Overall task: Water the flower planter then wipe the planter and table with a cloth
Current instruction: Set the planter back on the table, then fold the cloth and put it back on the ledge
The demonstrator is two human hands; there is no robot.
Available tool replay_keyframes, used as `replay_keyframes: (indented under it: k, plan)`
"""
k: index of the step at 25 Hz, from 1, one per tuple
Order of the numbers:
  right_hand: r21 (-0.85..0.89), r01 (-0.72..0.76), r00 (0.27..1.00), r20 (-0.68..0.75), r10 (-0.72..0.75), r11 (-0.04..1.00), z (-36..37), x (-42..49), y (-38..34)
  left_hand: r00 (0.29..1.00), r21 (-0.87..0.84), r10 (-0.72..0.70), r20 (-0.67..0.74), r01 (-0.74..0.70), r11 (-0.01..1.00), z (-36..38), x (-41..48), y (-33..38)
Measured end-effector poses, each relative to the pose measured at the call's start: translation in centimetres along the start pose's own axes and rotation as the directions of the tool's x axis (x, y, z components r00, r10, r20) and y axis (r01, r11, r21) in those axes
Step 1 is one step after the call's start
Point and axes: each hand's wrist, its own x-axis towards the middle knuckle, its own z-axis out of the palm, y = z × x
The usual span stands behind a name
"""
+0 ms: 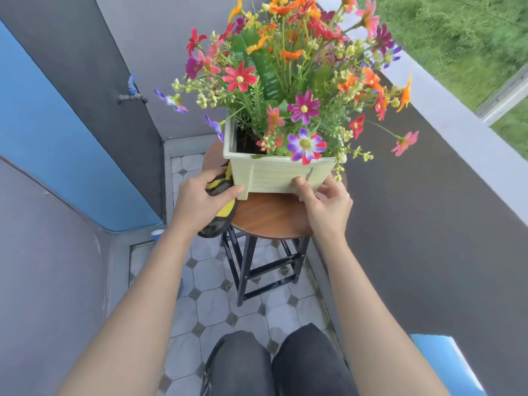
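A pale green rectangular plastic planter (274,174), ribbed on its near wall and filled with many-coloured flowers (297,81) in red, pink, orange and purple among green leaves, stands on a small round table with a reddish-brown wooden top (268,215) and black metal legs. The planter takes up the far half of the tabletop, its near wall facing the person, and the near edge of the table is bare wood. The left hand (200,200) is at the planter's near left corner, its fingers closed around a crumpled yellow and black cloth (220,212) that hangs over the table's left edge, with the thumb pressed against the corner leg of the planter. The right hand (325,200) is at the near right corner, thumb laid flat on the near wall and fingers curled around the right side, so that it clasps the planter itself. Both bare forearms reach in from the bottom of the view above knees in dark trousers. The table stands on a floor of grey octagonal tiles (211,307) between dark grey walls, and a tap (132,95) juts from the wall on the left.
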Motion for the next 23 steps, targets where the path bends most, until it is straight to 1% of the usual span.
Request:
replay_keyframes:
  k: [6, 8, 11, 13, 15, 16, 17, 19, 21, 23]
  plan:
    - [-0.015, -0.036, 0.998, 0.046, 0.037, 0.999, 0.1, -0.5, 0.4, 0.998, -0.011, -0.055, 0.019, 0.055, 0.998, -0.4, -0.3, 0.1]
    - [-0.034, -0.106, 0.991, 0.073, 0.108, 0.994, 0.0, -0.8, 0.1, 0.992, -0.001, -0.129, -0.004, 0.129, 0.992, -1.0, -0.7, 0.0]
    - [-0.148, -0.228, 0.971, 0.034, 0.235, 0.962, -0.2, -1.8, -1.4, 0.957, 0.006, -0.279, -0.082, 0.281, 0.960, -2.9, -1.9, -0.3]
    - [-0.208, -0.326, 0.943, -0.009, 0.332, 0.922, 0.0, -3.7, -2.6, 0.930, 0.021, -0.348, -0.123, 0.353, 0.936, -4.4, -3.1, 0.0]
    - [-0.291, -0.409, 0.908, -0.030, 0.418, 0.865, 0.3, -7.1, -4.2, 0.911, 0.017, -0.392, -0.129, 0.397, 0.918, -6.2, -4.4, 1.4]
    - [-0.341, -0.412, 0.899, 0.001, 0.439, 0.845, 0.6, -9.1, -5.4, 0.904, 0.017, -0.408, -0.123, 0.413, 0.910, -7.5, -5.0, 2.6]
    - [-0.394, -0.382, 0.893, 0.076, 0.444, 0.836, 0.9, -11.1, -6.8, 0.897, 0.011, -0.428, -0.114, 0.432, 0.902, -8.9, -5.6, 3.6]
    - [-0.457, -0.248, 0.862, 0.297, 0.410, 0.854, 2.1, -14.2, -10.0, 0.885, -0.022, -0.451, -0.118, 0.452, 0.892, -11.7, -6.4, 5.5]
    - [-0.446, -0.096, 0.810, 0.484, 0.330, 0.890, 4.0, -14.6, -13.5, 0.880, -0.036, -0.450, -0.153, 0.451, 0.892, -15.0, -6.5, 7.3]
    - [-0.359, -0.005, 0.763, 0.602, 0.236, 0.933, 6.4, -13.7, -17.6, 0.867, -0.048, -0.456, -0.203, 0.456, 0.889, -18.3, -6.5, 9.1]
